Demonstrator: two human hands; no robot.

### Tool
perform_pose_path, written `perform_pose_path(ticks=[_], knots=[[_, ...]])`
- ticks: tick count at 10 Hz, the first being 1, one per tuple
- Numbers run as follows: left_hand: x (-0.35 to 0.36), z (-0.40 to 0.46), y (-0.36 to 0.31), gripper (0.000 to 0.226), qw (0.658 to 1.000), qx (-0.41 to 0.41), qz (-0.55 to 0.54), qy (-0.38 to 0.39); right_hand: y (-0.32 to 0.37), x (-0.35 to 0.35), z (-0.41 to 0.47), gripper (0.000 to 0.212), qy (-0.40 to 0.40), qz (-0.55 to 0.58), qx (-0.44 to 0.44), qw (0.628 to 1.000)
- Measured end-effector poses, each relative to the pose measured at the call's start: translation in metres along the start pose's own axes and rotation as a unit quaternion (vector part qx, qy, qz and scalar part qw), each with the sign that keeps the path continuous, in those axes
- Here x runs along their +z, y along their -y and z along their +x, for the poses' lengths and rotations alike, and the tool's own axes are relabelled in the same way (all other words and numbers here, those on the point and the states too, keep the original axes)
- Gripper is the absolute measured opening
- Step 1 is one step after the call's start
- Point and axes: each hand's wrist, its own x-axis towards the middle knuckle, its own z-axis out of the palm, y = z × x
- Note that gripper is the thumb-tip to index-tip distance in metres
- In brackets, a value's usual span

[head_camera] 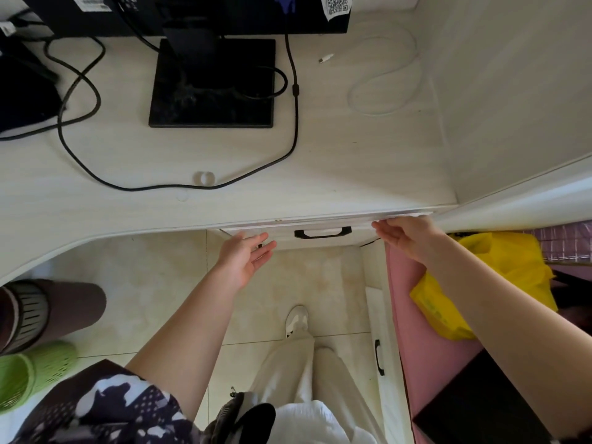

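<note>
Your left hand (pixel 245 257) and right hand (pixel 405 233) are both open, gripping nothing. That drawer (pixel 282 233) sits right at your fingertips, its black handle (pixel 323 232) between both hands.

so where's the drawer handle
Head view, centre: the black handle sits on the drawer front just under the desk, between the left hand and right hand.

White drawer (pixel 358 238) with 1 black handle (pixel 323 232) across its front, sitting level just under the desk (pixel 320 161) edge
</note>
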Motion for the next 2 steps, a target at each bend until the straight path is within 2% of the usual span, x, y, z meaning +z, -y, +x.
perform_pose_path(ticks=[1, 2], knots=[[-0.005, -0.011, 0.005, 0.078, 0.999, 0.015, 0.028, 0.01, -0.004, -0.005, -0.013, 0.021, 0.013, 0.005, -0.021, 1.0], [-0.006, -0.026, 0.016, 0.068, 0.995, 0.046, 0.09, 0.011, -0.01, -0.012, -0.034, 0.025, 0.019, -0.012, -0.043, 0.999]])
